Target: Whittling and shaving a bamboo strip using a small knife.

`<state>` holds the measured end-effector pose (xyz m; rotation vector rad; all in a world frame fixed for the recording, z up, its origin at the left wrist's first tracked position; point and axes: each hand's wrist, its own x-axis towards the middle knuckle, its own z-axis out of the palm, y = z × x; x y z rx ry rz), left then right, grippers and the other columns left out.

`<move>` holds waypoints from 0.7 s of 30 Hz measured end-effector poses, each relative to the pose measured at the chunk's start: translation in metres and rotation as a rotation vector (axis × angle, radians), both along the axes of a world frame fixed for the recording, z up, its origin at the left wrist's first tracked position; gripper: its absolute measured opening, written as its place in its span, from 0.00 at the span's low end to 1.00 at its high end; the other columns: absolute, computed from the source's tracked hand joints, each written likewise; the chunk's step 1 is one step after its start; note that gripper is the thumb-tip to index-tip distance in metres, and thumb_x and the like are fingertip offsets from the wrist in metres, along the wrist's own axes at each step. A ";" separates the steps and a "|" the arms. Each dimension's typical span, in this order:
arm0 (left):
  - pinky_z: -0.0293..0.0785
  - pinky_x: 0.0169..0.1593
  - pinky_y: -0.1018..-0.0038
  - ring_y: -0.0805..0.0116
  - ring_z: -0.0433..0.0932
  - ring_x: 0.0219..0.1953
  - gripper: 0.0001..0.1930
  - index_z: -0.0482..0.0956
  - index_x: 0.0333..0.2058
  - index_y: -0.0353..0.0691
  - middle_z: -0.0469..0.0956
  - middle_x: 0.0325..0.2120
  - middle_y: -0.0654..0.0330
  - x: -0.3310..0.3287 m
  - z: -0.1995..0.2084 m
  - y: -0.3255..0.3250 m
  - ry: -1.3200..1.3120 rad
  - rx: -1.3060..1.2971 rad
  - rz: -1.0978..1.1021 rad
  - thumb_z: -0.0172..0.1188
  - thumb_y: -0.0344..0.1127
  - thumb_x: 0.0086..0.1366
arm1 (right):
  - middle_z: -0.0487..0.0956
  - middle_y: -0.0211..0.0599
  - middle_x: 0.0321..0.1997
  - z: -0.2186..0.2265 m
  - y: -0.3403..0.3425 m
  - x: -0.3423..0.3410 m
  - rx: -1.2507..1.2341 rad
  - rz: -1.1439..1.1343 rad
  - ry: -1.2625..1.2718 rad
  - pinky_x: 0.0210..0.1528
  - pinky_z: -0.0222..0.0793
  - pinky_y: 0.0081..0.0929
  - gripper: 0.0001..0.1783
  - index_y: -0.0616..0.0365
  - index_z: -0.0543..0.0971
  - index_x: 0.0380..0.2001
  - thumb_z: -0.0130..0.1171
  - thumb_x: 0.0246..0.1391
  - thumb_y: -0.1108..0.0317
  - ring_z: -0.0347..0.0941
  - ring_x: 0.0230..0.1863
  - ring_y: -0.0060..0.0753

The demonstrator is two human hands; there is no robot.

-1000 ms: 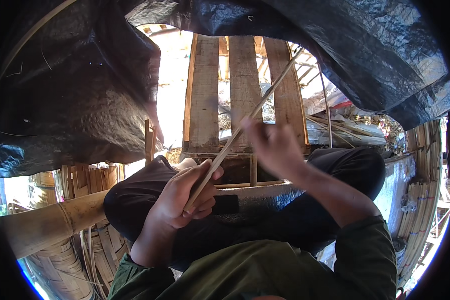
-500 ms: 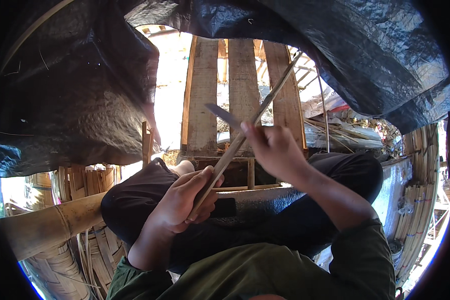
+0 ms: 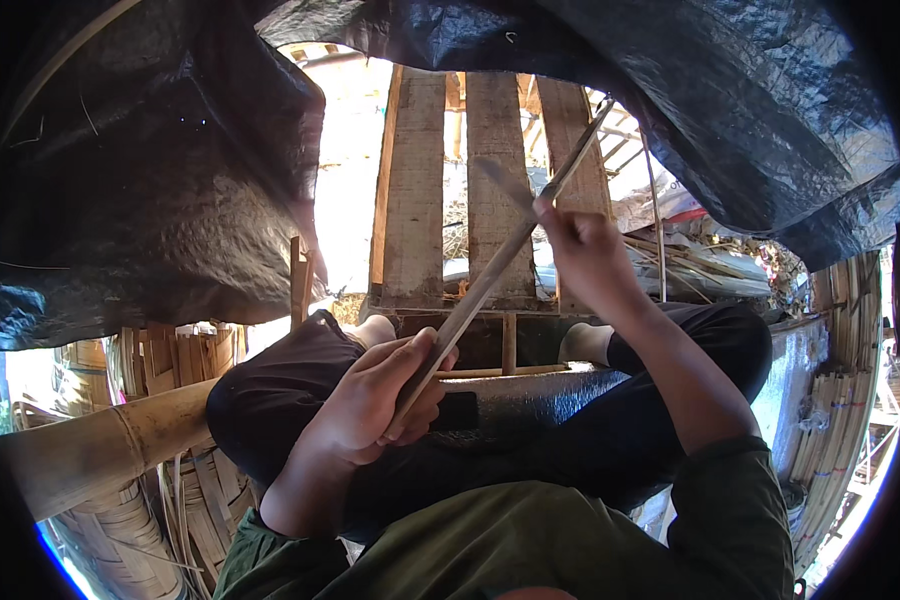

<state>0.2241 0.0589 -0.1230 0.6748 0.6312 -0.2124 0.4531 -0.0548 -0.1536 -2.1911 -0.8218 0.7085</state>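
My left hand [image 3: 385, 395] is wrapped round the lower end of a long, thin bamboo strip [image 3: 490, 272]. The strip slants up and away to the right, its far tip above the wooden planks. My right hand [image 3: 587, 252] is closed on a knife, whose handle is hidden in the fist. The knife's blade [image 3: 507, 184] points up and left, slightly blurred, and crosses the strip along its upper part. My right thumb lies against the strip beside the blade.
Three wooden planks [image 3: 497, 190] stretch away in front of me. Dark plastic sheeting [image 3: 150, 180] hangs at the left and overhead. A thick bamboo pole [image 3: 110, 440] lies at my left beside woven bamboo [image 3: 120, 540]. Bundled strips [image 3: 832, 440] stand at the right.
My right hand and the knife have moved up and away along the strip. The left hand keeps its grip, and the strip has shifted slightly to the right.
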 end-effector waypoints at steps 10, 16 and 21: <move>0.48 0.16 0.82 0.83 0.53 0.11 0.14 0.67 0.46 0.39 0.60 0.15 0.71 0.001 0.016 0.003 -0.124 0.216 -0.161 0.52 0.41 0.67 | 0.64 0.26 0.09 -0.011 0.001 0.006 0.012 -0.147 0.053 0.19 0.57 0.28 0.31 0.59 0.72 0.15 0.47 0.67 0.48 0.59 0.14 0.18; 0.50 0.17 0.81 0.79 0.57 0.11 0.22 0.64 0.49 0.33 0.60 0.13 0.67 0.000 0.006 0.000 -0.115 0.100 -0.057 0.49 0.30 0.53 | 0.66 0.25 0.14 -0.025 -0.002 -0.006 0.123 -0.202 0.093 0.22 0.56 0.25 0.28 0.60 0.73 0.18 0.49 0.66 0.49 0.59 0.18 0.16; 0.58 0.19 0.81 0.81 0.63 0.16 0.27 0.60 0.60 0.30 0.69 0.22 0.63 -0.006 0.001 0.008 -0.182 0.466 -0.159 0.51 0.31 0.64 | 0.73 0.39 0.17 -0.017 0.000 -0.007 0.143 -0.172 0.042 0.26 0.63 0.33 0.26 0.66 0.76 0.25 0.53 0.63 0.50 0.70 0.21 0.28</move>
